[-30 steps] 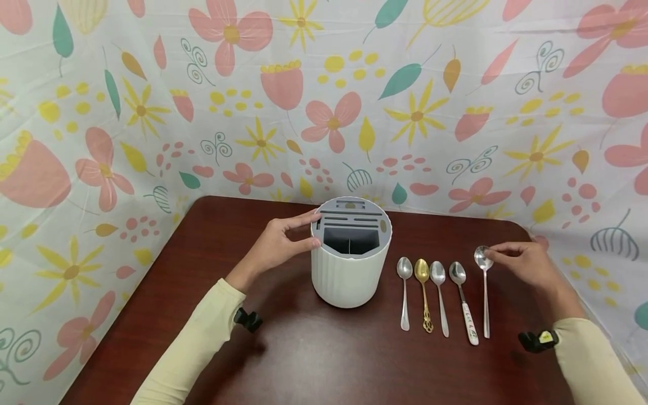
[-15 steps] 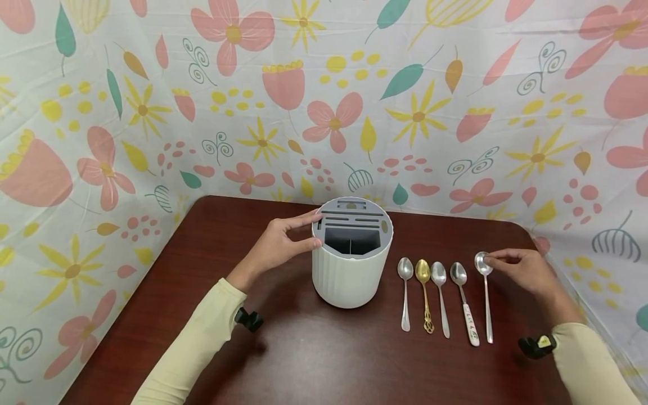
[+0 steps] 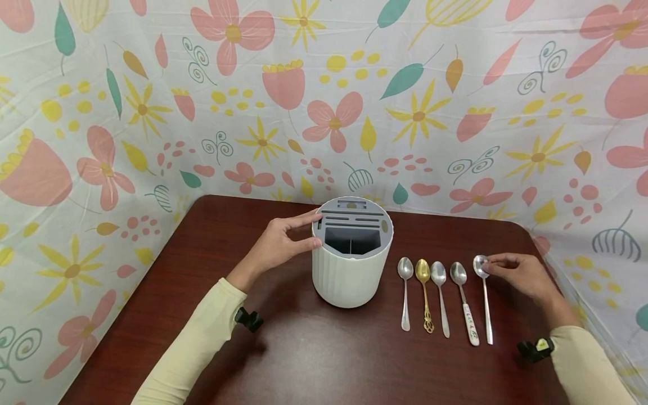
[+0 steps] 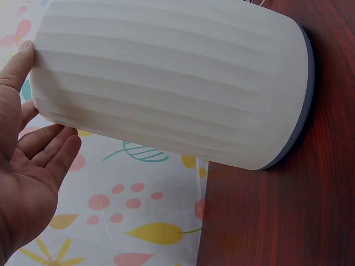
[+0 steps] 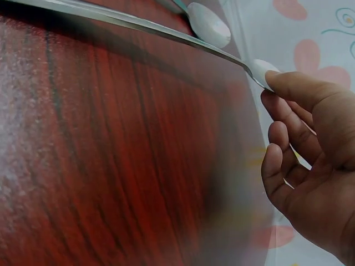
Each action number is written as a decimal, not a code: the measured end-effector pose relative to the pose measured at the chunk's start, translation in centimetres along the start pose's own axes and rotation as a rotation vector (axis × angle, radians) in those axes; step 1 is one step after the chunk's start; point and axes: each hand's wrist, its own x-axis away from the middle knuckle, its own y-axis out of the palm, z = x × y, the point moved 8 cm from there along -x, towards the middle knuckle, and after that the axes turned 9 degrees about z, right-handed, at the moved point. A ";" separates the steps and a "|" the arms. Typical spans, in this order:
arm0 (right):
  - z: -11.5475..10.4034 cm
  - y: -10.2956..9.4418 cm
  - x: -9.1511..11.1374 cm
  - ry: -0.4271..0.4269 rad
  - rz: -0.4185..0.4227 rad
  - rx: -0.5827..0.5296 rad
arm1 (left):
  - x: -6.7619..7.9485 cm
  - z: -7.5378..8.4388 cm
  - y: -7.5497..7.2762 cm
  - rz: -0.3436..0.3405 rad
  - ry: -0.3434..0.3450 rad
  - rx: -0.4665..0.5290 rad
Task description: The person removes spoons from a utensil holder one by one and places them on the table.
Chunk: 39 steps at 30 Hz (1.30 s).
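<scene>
My right hand (image 3: 523, 275) pinches the rightmost spoon (image 3: 487, 315) by its bowl, between thumb and fingers. In the right wrist view the thumb lies over that bowl, and the long silver handle (image 5: 138, 23) reaches away to the left. My left hand (image 3: 278, 242) touches the left side of a white ribbed utensil holder (image 3: 349, 281) near its rim, with fingers and thumb spread and fairly straight. The left wrist view shows the fingertips (image 4: 69, 145) against the holder's upper end. Its grey top has slots and a divided opening.
Left of the held spoon lie a spoon with a white patterned handle (image 3: 471, 323), a silver spoon (image 3: 439, 274), a gold spoon (image 3: 422, 271) and another silver spoon (image 3: 405, 269). All rest on a dark red-brown table (image 3: 324, 360). A flower-print sheet (image 3: 314, 112) hangs behind.
My right hand has moved slightly toward me, with the rightmost spoon shifting slightly the same way. My left hand and the holder stay in place.
</scene>
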 end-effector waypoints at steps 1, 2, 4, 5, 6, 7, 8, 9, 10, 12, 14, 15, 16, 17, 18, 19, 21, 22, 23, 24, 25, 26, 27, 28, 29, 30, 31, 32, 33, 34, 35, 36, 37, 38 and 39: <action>0.1 0.0 0.0 -0.001 -0.001 0.000 | 0.0 0.0 0.0 0.001 0.000 0.002; 0.1 0.1 0.1 -0.001 -0.002 -0.001 | 0.0 0.1 0.0 0.001 -0.001 0.005; 0.2 0.2 0.2 0.000 -0.003 -0.002 | 0.0 0.1 0.0 0.003 -0.001 0.007; 0.3 0.3 0.3 0.002 -0.007 -0.003 | 0.0 0.1 0.0 0.003 0.000 0.010; 0.4 0.4 0.3 0.001 -0.010 -0.006 | 0.0 0.1 0.0 0.002 -0.001 0.010; 0.5 0.5 0.4 -0.002 -0.012 -0.008 | 0.0 0.1 0.0 0.002 -0.002 0.009; 0.6 0.6 0.5 -0.004 -0.016 -0.014 | 0.0 0.1 0.0 0.001 -0.004 0.007; 0.7 0.7 0.5 -0.007 -0.019 -0.016 | 0.0 0.0 0.0 0.000 -0.004 0.004; 0.8 0.8 0.6 -0.011 -0.019 -0.018 | 0.0 0.0 0.0 -0.001 -0.005 0.002; 0.9 1.0 0.7 -0.014 -0.023 -0.023 | 0.0 0.0 0.0 -0.003 -0.006 -0.004; 1.1 1.2 0.8 -0.009 -0.025 -0.021 | 0.0 -0.1 0.0 -0.004 -0.005 -0.012; 1.1 1.2 0.8 -0.008 -0.024 -0.017 | 0.0 -0.1 0.0 -0.003 -0.005 -0.016; 1.1 1.2 0.8 -0.004 -0.023 -0.013 | 0.0 -0.1 -0.1 -0.002 -0.005 -0.018; 1.2 1.2 0.9 -0.001 -0.023 -0.010 | 0.0 -0.1 0.0 -0.001 -0.005 -0.021; 1.2 1.2 0.9 -0.001 -0.022 -0.003 | 0.0 -0.1 0.0 0.000 -0.004 -0.022; 1.2 1.2 0.9 -0.002 -0.022 0.004 | 0.0 -0.1 0.0 0.000 -0.003 -0.022; 1.1 1.1 0.9 -0.003 -0.018 0.022 | 0.0 0.0 0.0 0.002 -0.002 -0.020; 1.1 1.1 0.9 -0.004 -0.016 0.032 | 0.0 0.0 0.0 0.002 -0.002 -0.018; 1.1 1.1 1.0 -0.004 -0.017 0.041 | 0.0 0.0 0.0 0.002 -0.001 -0.017; 1.2 1.1 1.0 -0.003 -0.018 0.052 | 0.0 0.0 0.0 0.002 -0.001 -0.016; 1.2 1.2 1.0 -0.002 -0.020 0.062 | 0.0 0.0 0.0 0.002 -0.002 -0.015; 1.3 1.1 1.0 0.002 -0.019 0.073 | -0.1 0.0 0.0 0.002 -0.003 -0.016; 1.3 1.2 1.0 0.001 -0.020 0.084 | -0.1 0.0 0.0 0.002 -0.002 -0.011; 1.4 1.1 1.0 -0.001 -0.019 0.097 | -0.1 0.0 0.0 0.001 -0.003 -0.009; 1.4 1.1 1.0 -0.004 -0.018 0.108 | -0.1 0.0 0.0 0.000 -0.003 -0.007; 1.4 1.1 1.0 -0.007 -0.017 0.116 | -0.1 0.0 0.0 0.000 -0.002 -0.004; 1.4 1.1 1.1 -0.011 -0.017 0.123 | -0.1 0.0 0.0 0.001 -0.003 -0.004; 1.4 1.1 1.1 -0.014 -0.018 0.126 | -0.1 0.0 0.0 0.001 -0.003 -0.002; 1.4 1.1 1.1 -0.021 -0.021 0.128 | -0.1 0.0 0.0 0.002 -0.004 -0.002; 1.3 1.0 1.2 -0.024 -0.020 0.131 | 0.0 0.0 0.0 0.001 -0.005 -0.003; 1.3 0.9 1.2 -0.024 -0.022 0.129 | 0.0 -0.1 0.0 0.002 -0.006 -0.003; 1.2 0.8 1.2 -0.024 -0.021 0.123 | 0.0 -0.1 0.0 0.001 -0.007 -0.002; 1.1 0.7 1.2 -0.030 -0.018 0.121 | 0.0 -0.1 0.0 0.002 -0.009 -0.003; 0.9 0.5 1.2 -0.034 -0.013 0.118 | 0.0 -0.1 0.0 0.001 -0.009 -0.001; 0.7 0.2 1.2 -0.039 -0.006 0.113 | 0.0 0.0 0.0 0.001 -0.010 -0.001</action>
